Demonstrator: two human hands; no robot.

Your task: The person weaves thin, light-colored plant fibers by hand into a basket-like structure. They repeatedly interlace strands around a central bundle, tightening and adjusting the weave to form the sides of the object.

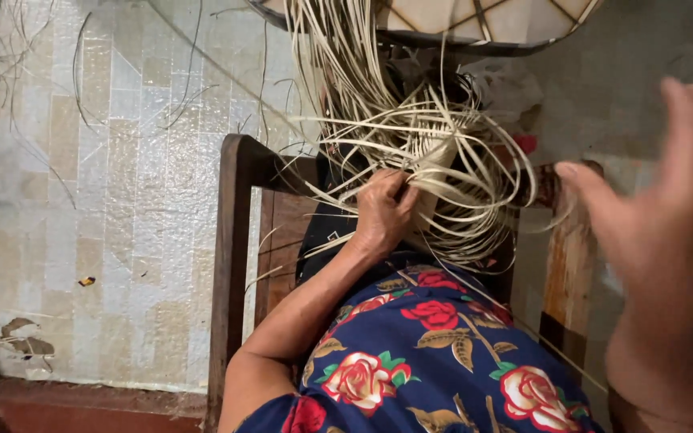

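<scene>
You see pale cream cane strips (411, 136), a dark brown wooden chair (234, 240), your navy dress (435, 353) patterned with red and pink roses, and beige floor tiles (114, 200) on the left.

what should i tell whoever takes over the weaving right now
Left hand: grip closed on the gathered pale cane strips where they bunch together.
Right hand: open, fingers spread, raised off to the side, holding nothing.
The strips hang from a woven frame above and loop loosely over a wooden chair.
Done: strips gathered into one bundle.
Left: loose loops and stray ends are not yet worked in.
</scene>
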